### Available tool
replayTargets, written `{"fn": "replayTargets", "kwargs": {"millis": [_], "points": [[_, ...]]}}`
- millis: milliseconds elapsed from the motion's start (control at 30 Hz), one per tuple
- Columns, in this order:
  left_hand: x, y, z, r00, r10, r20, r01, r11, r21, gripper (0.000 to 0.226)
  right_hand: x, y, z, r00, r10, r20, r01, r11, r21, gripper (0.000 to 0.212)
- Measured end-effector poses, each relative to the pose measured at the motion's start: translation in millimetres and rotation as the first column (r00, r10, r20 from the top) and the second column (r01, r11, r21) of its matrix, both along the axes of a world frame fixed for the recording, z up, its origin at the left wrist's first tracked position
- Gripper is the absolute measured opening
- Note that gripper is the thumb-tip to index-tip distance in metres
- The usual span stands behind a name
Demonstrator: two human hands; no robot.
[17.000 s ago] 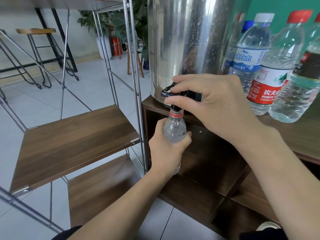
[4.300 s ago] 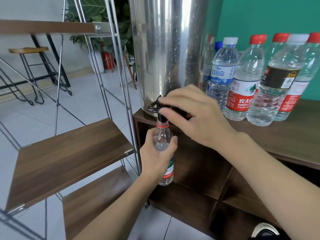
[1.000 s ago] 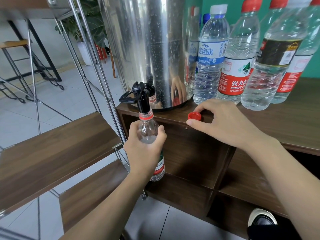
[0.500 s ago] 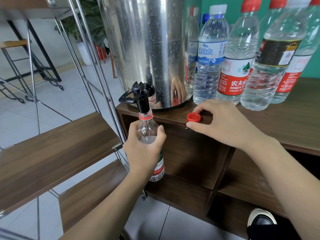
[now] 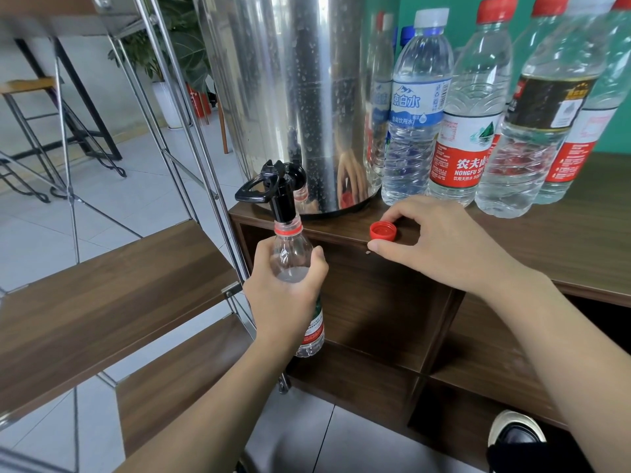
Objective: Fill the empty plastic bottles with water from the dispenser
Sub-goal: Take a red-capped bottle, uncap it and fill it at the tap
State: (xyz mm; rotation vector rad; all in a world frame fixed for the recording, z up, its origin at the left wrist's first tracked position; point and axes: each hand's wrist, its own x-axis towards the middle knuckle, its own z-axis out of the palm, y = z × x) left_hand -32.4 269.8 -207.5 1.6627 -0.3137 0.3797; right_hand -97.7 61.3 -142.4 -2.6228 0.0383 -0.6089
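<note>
My left hand [image 5: 285,298] grips a clear plastic bottle [image 5: 292,257] with a red neck ring, holding it upright so its mouth sits right under the black tap [image 5: 278,191] of the steel dispenser [image 5: 293,97]. Water fills the bottle up to its shoulder. My right hand [image 5: 440,240] pinches a red bottle cap [image 5: 383,231] that lies on the wooden cabinet top [image 5: 563,240], near its front edge.
Several capped, filled bottles [image 5: 415,110] stand in a row to the right of the dispenser, against a green wall. A metal-framed rack with wooden shelves [image 5: 112,281] stands to the left. Open cabinet compartments lie below. A shoe [image 5: 515,435] shows at the bottom right.
Since 4.3 s ago my right hand left the tap and came down onto the red cap on the cabinet top. In the last second its fingers closed round the cap. The bottle stays under the tap.
</note>
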Motion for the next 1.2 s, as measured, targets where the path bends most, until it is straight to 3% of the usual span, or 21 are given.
{"fn": "replayTargets", "kwargs": {"millis": [1200], "points": [[-0.1, -1.0, -0.3, 1.0, 0.008, -0.017, -0.009, 1.0, -0.029, 0.024, 0.2, 1.2, -0.2, 1.0, -0.008, 0.005, 0.008, 1.0, 0.002, 0.033]]}}
